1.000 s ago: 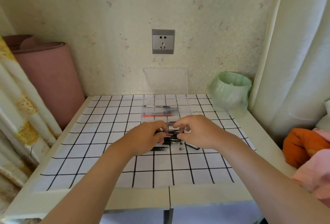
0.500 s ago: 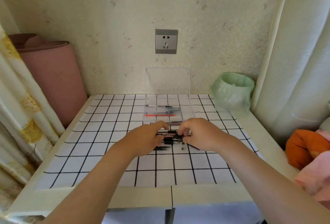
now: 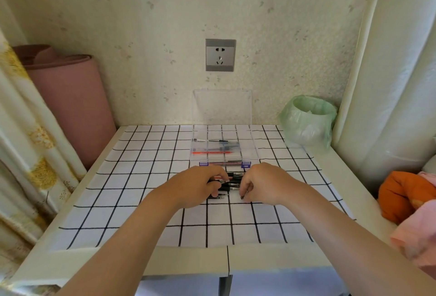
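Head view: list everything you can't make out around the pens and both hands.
Pens: their count in the head view; the left hand and right hand cover the ends of the pile.
Left hand: how many pens it grips, hidden by its curled fingers.
Small dark part: too small to identify, or to tell whether the right hand pinches it.
Clear box: front compartment's contents, blurred.
Green-bagged bin: its inside, hidden by its rim.
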{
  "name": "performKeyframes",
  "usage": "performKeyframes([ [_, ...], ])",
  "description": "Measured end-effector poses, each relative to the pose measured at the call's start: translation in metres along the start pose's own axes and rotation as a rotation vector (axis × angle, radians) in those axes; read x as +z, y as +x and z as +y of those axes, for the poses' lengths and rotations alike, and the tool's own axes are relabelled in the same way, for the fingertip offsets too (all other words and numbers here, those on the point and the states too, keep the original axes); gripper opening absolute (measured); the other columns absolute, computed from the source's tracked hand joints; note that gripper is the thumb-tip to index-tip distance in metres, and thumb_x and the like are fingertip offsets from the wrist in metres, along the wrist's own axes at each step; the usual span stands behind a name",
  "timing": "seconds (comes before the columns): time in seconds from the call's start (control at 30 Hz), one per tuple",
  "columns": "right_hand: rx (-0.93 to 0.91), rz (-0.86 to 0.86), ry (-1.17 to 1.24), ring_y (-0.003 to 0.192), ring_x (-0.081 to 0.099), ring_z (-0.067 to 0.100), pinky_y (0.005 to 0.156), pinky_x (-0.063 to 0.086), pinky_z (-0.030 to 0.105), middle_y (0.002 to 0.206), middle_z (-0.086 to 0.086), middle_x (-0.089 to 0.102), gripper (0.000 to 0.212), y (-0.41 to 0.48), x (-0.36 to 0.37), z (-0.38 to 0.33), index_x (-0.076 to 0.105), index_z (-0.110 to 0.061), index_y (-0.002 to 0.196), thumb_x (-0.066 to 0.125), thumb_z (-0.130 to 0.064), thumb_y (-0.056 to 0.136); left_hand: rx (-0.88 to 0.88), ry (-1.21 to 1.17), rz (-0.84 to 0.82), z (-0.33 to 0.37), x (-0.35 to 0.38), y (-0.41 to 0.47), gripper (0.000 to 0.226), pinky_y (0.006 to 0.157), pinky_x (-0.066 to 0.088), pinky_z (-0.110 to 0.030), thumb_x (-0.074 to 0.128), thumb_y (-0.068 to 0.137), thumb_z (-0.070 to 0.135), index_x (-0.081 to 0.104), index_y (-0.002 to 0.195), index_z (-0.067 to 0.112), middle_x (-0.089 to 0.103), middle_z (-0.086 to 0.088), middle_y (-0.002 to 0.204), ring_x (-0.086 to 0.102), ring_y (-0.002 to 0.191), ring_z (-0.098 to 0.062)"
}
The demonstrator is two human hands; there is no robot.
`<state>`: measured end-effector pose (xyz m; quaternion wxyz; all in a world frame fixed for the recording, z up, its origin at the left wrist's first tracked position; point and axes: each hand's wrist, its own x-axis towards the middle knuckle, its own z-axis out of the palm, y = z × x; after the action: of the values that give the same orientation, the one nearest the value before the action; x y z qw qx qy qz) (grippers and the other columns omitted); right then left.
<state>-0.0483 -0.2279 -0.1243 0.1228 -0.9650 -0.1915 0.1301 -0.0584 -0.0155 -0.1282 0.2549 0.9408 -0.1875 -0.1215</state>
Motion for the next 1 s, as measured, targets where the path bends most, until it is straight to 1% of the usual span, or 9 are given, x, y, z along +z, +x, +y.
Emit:
performKeyframes([
  [0.13,-0.018,0.01,-0.043,0.085,0.062,0.003,0.068,0.047,0.023,0.08,-0.021,0.064,0.01,0.001,0.002,0.0,0.076,-0.033,0.089,0.073,-0.03,0.081,0.005,0.023,-0.009,0.001,-0.001,-0.001,0.019,0.061,0.039,-0.02,0.044,0.101,0.029,0.058,0.11,0.039,0.07,0.016,0.09,0.051,0.059,0.004],
  [0.2,-0.019,0.004,-0.027,0.085,0.062,0.003,0.073,0.051,0.026,0.082,-0.021,0.065,0.009,0.002,0.003,0.0,0.076,-0.032,0.088,0.071,-0.031,0.081,0.002,0.023,-0.013,0.0,-0.002,-0.002,0.018,0.06,0.038,-0.02,0.045,0.101,0.03,0.058,0.109,0.038,0.07,0.016,0.089,0.05,0.057,0.006],
  [0.3,-0.028,0.056,0.125,0.084,0.063,0.0,0.079,0.055,0.028,0.084,-0.02,0.069,0.01,0.001,0.001,0.0,0.077,-0.03,0.087,0.069,-0.028,0.081,0.005,0.029,-0.017,0.0,-0.002,-0.002,0.016,0.058,0.036,-0.019,0.045,0.101,0.03,0.057,0.105,0.039,0.07,0.015,0.089,0.051,0.055,0.009],
  [0.4,-0.025,0.163,0.23,0.081,0.064,0.0,0.076,0.056,0.026,0.083,-0.016,0.069,0.007,0.002,-0.002,-0.002,0.076,-0.029,0.084,0.071,-0.027,0.081,-0.005,0.035,-0.014,0.0,-0.002,-0.001,0.017,0.06,0.039,-0.02,0.044,0.101,0.03,0.057,0.109,0.038,0.07,0.016,0.09,0.051,0.058,0.004],
  [0.47,-0.025,0.193,0.28,0.078,0.065,-0.001,0.074,0.055,0.023,0.081,-0.015,0.069,0.006,0.003,-0.002,-0.002,0.076,-0.028,0.085,0.072,-0.026,0.081,-0.009,0.041,-0.014,0.0,-0.002,-0.001,0.018,0.062,0.041,-0.021,0.044,0.101,0.031,0.058,0.111,0.037,0.07,0.016,0.09,0.052,0.06,0.003],
  [0.67,-0.037,0.198,0.386,0.076,0.065,-0.003,0.065,0.046,0.011,0.081,-0.013,0.07,0.005,0.003,0.0,-0.004,0.074,-0.029,0.084,0.074,-0.025,0.082,-0.004,0.043,-0.023,0.003,-0.003,-0.001,0.018,0.059,0.037,-0.019,0.044,0.102,0.03,0.059,0.11,0.037,0.07,0.016,0.091,0.05,0.057,0.008],
  [0.8,-0.044,0.199,0.417,0.072,0.065,-0.002,0.063,0.046,0.011,0.08,-0.011,0.071,0.006,0.004,0.001,-0.006,0.074,-0.03,0.083,0.074,-0.024,0.082,0.005,0.023,-0.032,0.003,-0.003,-0.002,0.017,0.061,0.039,-0.02,0.045,0.102,0.029,0.059,0.109,0.036,0.07,0.014,0.09,0.051,0.061,0.003],
  [0.93,-0.06,0.183,0.452,0.072,0.066,-0.001,0.064,0.049,0.012,0.08,-0.01,0.072,0.007,0.004,0.002,-0.009,0.074,-0.029,0.083,0.075,-0.022,0.083,0.016,0.009,-0.037,0.003,-0.003,-0.001,0.016,0.067,0.047,-0.023,0.045,0.101,0.03,0.058,0.105,0.039,0.07,0.016,0.089,0.053,0.065,0.002],
  [1.0,-0.068,0.175,0.455,0.073,0.066,-0.001,0.065,0.049,0.013,0.081,-0.011,0.072,0.008,0.005,0.004,-0.011,0.074,-0.03,0.084,0.075,-0.022,0.083,0.023,0.001,-0.04,0.003,-0.002,-0.001,0.016,0.065,0.046,-0.023,0.045,0.101,0.03,0.058,0.103,0.039,0.07,0.016,0.089,0.053,0.063,0.002],
])
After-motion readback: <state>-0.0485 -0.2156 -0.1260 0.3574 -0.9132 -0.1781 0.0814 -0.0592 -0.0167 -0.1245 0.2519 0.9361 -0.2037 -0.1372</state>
